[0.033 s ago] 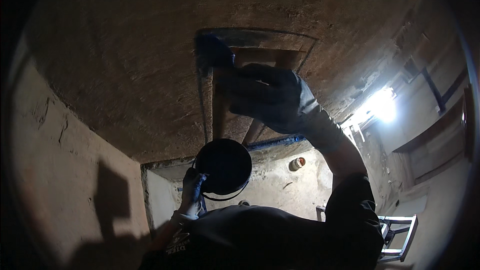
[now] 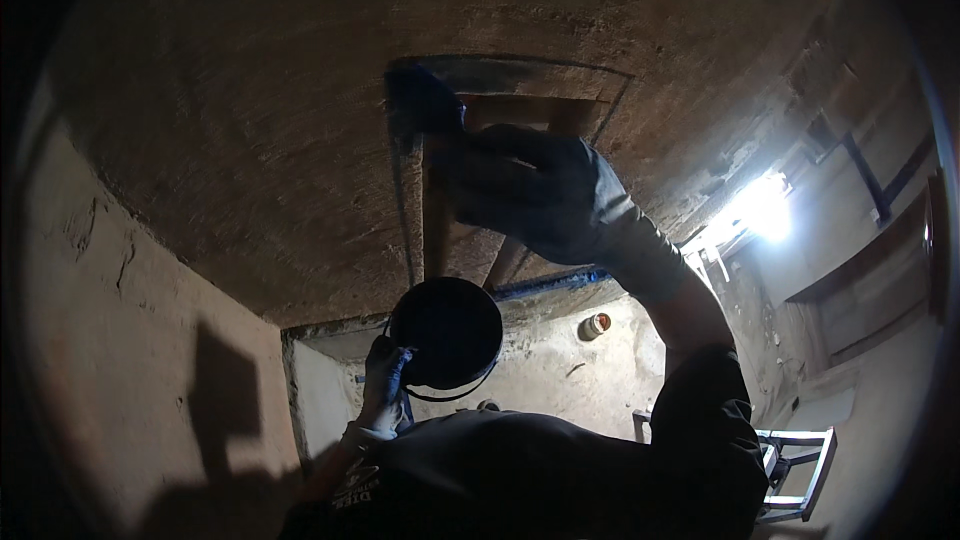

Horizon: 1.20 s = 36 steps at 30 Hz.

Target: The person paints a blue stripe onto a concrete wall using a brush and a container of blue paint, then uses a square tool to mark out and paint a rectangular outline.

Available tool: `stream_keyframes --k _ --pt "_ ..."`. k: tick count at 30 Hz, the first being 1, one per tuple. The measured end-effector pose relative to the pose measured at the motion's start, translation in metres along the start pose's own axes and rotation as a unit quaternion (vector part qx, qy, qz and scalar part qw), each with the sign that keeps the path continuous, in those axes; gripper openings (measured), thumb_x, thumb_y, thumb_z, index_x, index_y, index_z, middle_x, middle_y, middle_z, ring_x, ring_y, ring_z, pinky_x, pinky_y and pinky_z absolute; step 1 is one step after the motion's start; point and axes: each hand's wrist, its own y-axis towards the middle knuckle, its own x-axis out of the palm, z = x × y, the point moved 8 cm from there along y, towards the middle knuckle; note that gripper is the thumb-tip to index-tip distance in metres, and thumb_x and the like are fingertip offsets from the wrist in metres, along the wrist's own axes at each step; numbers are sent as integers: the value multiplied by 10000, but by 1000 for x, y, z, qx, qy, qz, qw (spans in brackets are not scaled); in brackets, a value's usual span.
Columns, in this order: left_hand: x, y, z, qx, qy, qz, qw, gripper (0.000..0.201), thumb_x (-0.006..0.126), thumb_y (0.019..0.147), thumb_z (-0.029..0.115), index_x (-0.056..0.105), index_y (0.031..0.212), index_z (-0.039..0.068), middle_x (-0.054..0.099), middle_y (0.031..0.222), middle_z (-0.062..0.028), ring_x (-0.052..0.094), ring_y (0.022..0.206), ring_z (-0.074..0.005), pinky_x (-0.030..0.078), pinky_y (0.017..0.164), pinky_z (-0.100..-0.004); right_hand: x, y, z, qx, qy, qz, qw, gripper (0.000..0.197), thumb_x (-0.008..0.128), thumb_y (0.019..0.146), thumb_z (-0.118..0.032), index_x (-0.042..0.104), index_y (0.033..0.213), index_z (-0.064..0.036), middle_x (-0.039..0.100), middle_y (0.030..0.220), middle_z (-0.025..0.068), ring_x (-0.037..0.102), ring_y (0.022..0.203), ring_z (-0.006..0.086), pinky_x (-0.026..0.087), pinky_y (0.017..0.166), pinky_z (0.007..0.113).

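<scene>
My gloved right hand point(image 2: 545, 195) is raised, its fingers wrapped round the handle of a wide paintbrush point(image 2: 424, 100). The dark blue brush head lies against the rough brown wall, at the upper left corner of a dark painted outline point(image 2: 560, 62) around a wooden-framed recess point(image 2: 438, 230). Low and to the left, my gloved left hand point(image 2: 382, 380), smeared with blue, grips the side of a round black bucket point(image 2: 446, 332). The bucket's wire handle hangs beneath it, and its contents are too dark to make out.
A bright lamp point(image 2: 765, 208) shines on the right. Below it stands a metal frame point(image 2: 805, 480), perhaps a step stool or ladder. A small tin point(image 2: 595, 326) sits on the pale floor. The plastered wall point(image 2: 130, 290) at left carries shadows.
My right hand and the brush have shifted very slightly left. The bucket and my left hand look nearly the same.
</scene>
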Motion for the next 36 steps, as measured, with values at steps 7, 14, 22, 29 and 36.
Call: stream_keyframes --k 7,14,22,29,36 --pt "-2 9 -12 19 24 -15 999 53 576 880 82 541 919 78 574 834 2 560 789 -75 470 716 -227 -10 -22 23 65 -11 -9 998 222 695 782 -124 678 1003 -111 655 1040 66 663 865 192 577 683 274" --pt "9 10 -23 -41 91 -53 994 507 527 869 146 406 1352 51 507 1286 -131 532 1135 -251 490 901 -353 -29 -65 48 194 -32 -20 980 287 705 781 -122 667 1065 -138 653 1041 77 661 893 209 574 734 297" --pt "30 6 -22 -16 36 -53 998 268 546 873 86 544 1139 52 628 974 -51 624 854 -144 533 698 -271 -50 -98 61 189 -107 -55 975 328 699 773 -88 660 1092 -156 655 1053 68 652 937 214 578 711 286" --pt "36 5 -28 -37 50 -28 998 299 552 859 73 543 1157 55 612 1028 -65 595 946 -163 513 780 -296 -64 -125 73 204 -140 -72 966 174 681 786 -103 712 946 -164 638 1147 11 631 1006 199 572 758 285" --pt "30 8 -35 -8 82 -21 996 313 577 835 76 552 1147 62 610 1013 -53 584 910 -160 481 802 -283 -73 -137 74 157 -169 -69 971 110 671 794 -115 719 882 -158 628 1176 -12 619 1028 165 569 768 279"
